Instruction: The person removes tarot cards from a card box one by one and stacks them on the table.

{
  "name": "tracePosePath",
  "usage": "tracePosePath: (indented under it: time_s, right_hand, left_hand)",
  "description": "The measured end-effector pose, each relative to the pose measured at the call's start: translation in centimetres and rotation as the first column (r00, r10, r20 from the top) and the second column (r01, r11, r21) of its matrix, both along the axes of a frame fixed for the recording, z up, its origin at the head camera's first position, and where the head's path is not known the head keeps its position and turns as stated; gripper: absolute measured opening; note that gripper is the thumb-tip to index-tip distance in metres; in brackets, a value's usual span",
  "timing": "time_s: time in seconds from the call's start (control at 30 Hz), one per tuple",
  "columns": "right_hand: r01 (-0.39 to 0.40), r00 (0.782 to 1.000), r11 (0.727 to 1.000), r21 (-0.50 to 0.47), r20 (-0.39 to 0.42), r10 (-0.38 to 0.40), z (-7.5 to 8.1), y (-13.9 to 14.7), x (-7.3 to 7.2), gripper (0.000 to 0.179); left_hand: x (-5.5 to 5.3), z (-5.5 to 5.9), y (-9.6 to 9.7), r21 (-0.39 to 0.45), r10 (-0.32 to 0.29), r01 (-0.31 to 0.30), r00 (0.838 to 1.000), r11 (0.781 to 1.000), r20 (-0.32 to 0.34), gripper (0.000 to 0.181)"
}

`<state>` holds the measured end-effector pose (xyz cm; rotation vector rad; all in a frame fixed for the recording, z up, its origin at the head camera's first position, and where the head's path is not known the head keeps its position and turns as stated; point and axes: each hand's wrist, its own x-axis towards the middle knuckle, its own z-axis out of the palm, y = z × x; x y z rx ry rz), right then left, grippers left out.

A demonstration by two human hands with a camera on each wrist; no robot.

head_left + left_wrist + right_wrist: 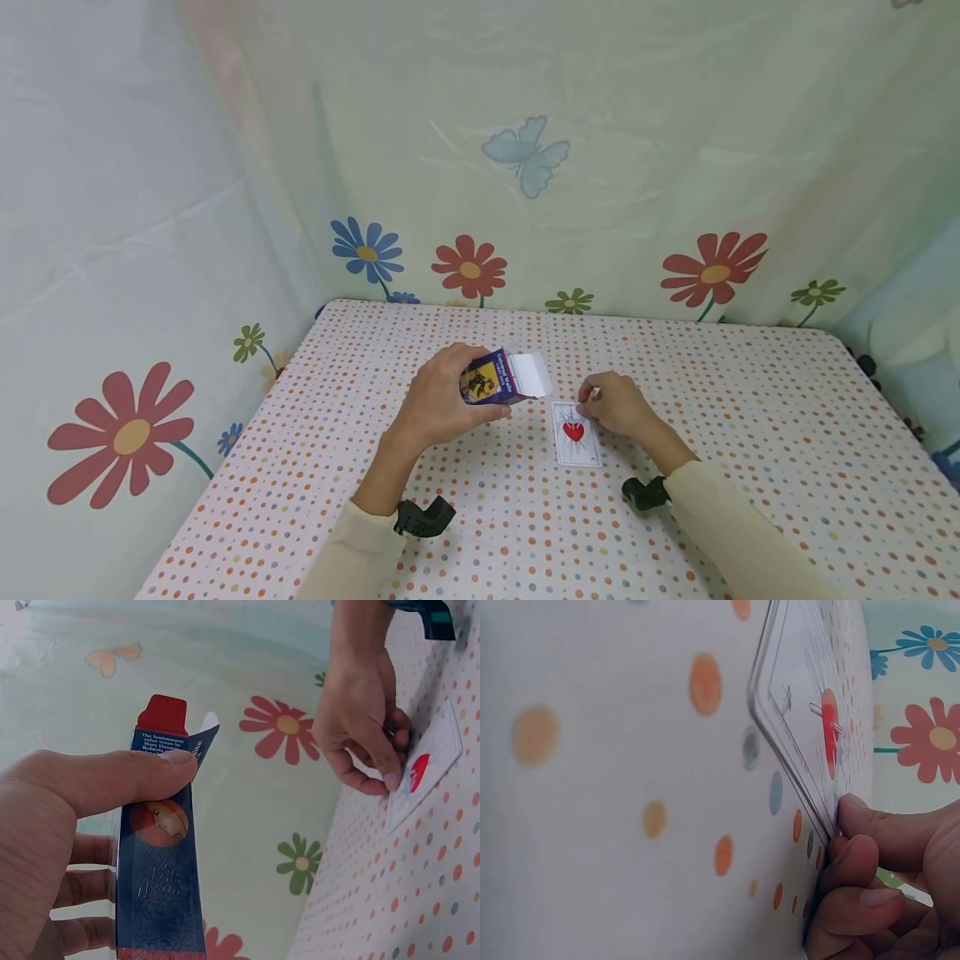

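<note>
My left hand [435, 400] grips a dark blue tarot card box [482, 382] above the table, thumb on one side and fingers on the other. Its white end flap [531, 375] stands open toward the right; the inside is hidden. In the left wrist view the thumb [127, 778] lies across the narrow printed side. On the table lies a white tarot card [576, 450] with a red heart pierced by swords. My right hand [618, 404] pinches its far right corner, thumb on top and fingers at the edge. The right wrist view shows a layered edge, like a thin stack.
The table [720, 417] wears a white cloth with coloured dots. Behind it hangs a curtain [615, 167] printed with flowers and a butterfly, and another stretch covers the left side. A dark wrist camera [423, 518] sits on the left wrist, another [645, 493] on the right.
</note>
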<state>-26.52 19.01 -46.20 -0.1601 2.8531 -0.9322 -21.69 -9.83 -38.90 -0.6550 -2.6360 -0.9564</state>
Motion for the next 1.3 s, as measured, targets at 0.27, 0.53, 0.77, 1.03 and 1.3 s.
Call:
tracePosePath:
  time_s: [0.27, 0.53, 0.77, 1.03, 1.3]
  right_hand:
    - [0.028, 0.999, 1.000, 0.009, -0.015, -0.028, 0.2, -0.3, 0.0, 0.010]
    - [0.103, 0.995, 0.981, 0.166, -0.034, -0.099, 1.1, -2.3, 0.4, 0.025]
    - [0.072, 0.997, 0.932, 0.356, 0.006, -0.079, 0.8, -4.0, 0.5, 0.057]
    - [0.074, 0.995, 0.914, 0.398, 0.029, -0.093, 0.9, -4.5, 0.5, 0.053]
    - [0.069, 0.997, 0.918, 0.391, 0.008, -0.079, 0.9, -4.2, 0.4, 0.058]
  left_hand:
    - [0.0, -0.1, 0.0, 0.003, -0.002, 0.002, 1.000, 1.000, -0.006, 0.075]
    - [0.0, -0.1, -0.1, 0.009, -0.004, 0.004, 1.000, 1.000, -0.003, 0.075]
    - [0.1, 0.1, 0.0, 0.009, 0.004, -0.005, 1.000, 1.000, 0.016, 0.074]
    - [0.1, 0.1, 0.0, 0.008, -0.002, 0.002, 1.000, 1.000, 0.001, 0.072]
    - [0.1, 0.3, -0.1, 0.008, -0.004, 0.004, 1.000, 1.000, -0.004, 0.073]
